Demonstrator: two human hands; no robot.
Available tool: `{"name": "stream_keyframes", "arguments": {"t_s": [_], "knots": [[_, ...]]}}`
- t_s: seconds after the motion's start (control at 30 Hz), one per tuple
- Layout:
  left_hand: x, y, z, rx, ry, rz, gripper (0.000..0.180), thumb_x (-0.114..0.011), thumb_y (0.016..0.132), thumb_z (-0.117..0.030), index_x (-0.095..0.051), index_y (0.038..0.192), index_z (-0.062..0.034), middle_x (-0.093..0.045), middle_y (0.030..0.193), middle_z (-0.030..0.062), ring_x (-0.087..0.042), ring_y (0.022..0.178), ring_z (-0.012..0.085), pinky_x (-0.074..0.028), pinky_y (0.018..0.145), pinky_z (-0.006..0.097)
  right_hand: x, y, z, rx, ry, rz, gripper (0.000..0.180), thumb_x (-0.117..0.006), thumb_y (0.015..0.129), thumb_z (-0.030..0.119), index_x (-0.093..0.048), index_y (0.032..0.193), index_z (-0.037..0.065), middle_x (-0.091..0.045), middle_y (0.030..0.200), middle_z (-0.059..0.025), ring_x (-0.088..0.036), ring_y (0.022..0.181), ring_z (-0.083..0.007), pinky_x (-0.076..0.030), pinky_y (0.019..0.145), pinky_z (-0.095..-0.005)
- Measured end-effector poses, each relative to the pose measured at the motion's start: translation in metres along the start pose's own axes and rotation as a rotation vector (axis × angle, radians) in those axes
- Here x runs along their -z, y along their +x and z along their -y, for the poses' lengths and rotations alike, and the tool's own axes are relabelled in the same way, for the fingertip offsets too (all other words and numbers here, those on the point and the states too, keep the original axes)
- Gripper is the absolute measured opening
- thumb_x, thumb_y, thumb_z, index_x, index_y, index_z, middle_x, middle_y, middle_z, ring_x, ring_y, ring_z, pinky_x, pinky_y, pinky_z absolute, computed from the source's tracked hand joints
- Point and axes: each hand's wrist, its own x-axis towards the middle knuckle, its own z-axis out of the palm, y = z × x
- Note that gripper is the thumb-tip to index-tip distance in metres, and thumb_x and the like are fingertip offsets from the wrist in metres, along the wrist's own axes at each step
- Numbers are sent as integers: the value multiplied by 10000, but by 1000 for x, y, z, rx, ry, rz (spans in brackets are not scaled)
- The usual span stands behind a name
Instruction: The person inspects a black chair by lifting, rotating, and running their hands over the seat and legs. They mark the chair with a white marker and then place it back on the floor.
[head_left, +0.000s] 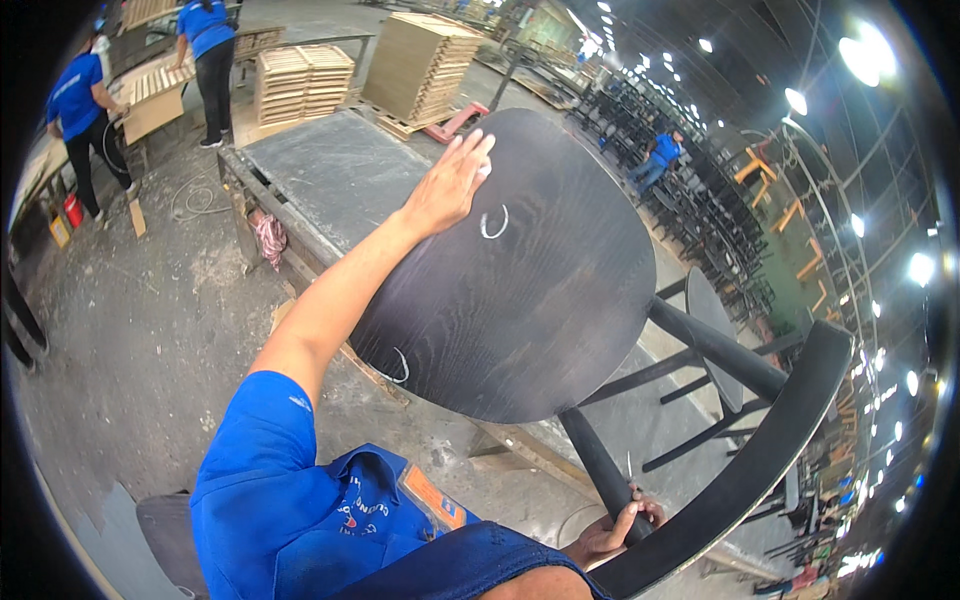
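Note:
A black wooden chair is tilted in front of me, its round seat (pixel 540 260) facing me and showing wood grain. Two white curved marks are on the seat, one near the middle and one by the lower left edge. My left hand (pixel 447 190) lies with fingers stretched out on the seat's upper left part; something white shows at its fingertips, too small to name. Low on the right, my right hand (pixel 610 530) is closed around a back post (pixel 597 460) just below the curved backrest (pixel 750 475). A thin pale pointed thing (pixel 629 464) sticks up beside its fingers.
A grey-topped worktable (pixel 335 170) stands behind the chair. Stacked wooden panels (pixel 420 70) and a red pallet jack (pixel 455 123) are beyond it. Two people in blue shirts work at the far left, another (pixel 660 155) stands by rows of black chairs. Another black stool-like seat (pixel 712 335) is at right.

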Motion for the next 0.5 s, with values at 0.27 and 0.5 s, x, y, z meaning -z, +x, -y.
{"name": "stream_keyframes", "arguments": {"t_s": [0.27,0.5], "knots": [[-54,56,-38,-106,-49,144,370,-467,946,-122,-411,1278,29,-487,1303,199,-370,1307,346,-275,1089,487,-5,-5,5,7,35,11,277,-596,772,17,-451,1008,22,-446,877,-92,-500,874,-213,-464,914,-458],[-91,46,-93,-305,-2,286,284,-489,930,-117,-471,1176,21,-465,1334,206,-365,1311,348,-280,1081,499,-9,-1,7,31,59,33,265,-576,777,-62,-498,1020,8,-476,878,-95,-535,853,-197,-492,904,-456]]}}
